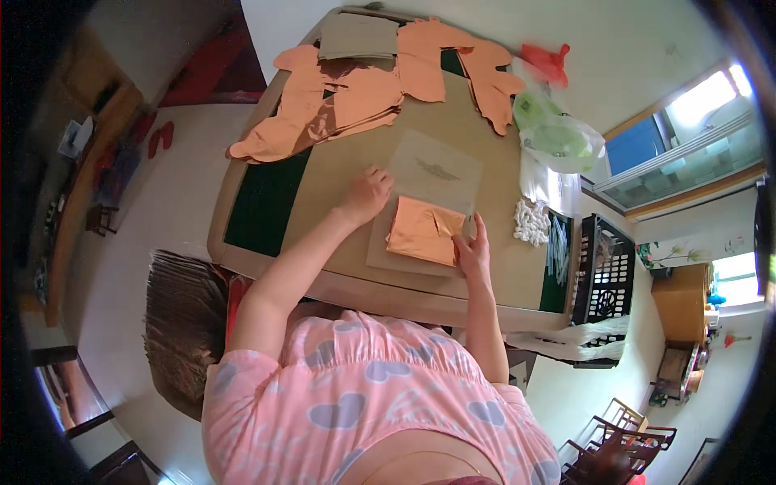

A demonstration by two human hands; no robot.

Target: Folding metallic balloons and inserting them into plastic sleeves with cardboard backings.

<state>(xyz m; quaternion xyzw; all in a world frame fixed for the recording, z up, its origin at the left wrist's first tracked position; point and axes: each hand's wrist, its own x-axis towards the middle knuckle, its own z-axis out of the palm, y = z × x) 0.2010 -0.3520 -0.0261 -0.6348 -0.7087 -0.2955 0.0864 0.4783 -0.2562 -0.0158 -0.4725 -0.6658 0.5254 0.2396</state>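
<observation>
A folded copper-coloured foil sheet [422,232], which looks like a flat foil balloon, lies on a frosted clear plastic bag [440,153] in front of me. My right hand [474,252] is at the foil's right edge. Its thumb touches the foil and its index finger stretches forward beside it. Just left of the bag, my left hand [369,196] is closed with curled fingers close to the bag's edge. Whether anything is pinched there is hidden.
Flat copper foil shapes [356,101] lie across the table's far side, with a grey-brown stack [358,38] on top. At the right are white pieces [531,223], thin pale strips [557,249], plastic bags [558,133] and a black crate [605,267]. A bundled stack [184,323] stands lower left.
</observation>
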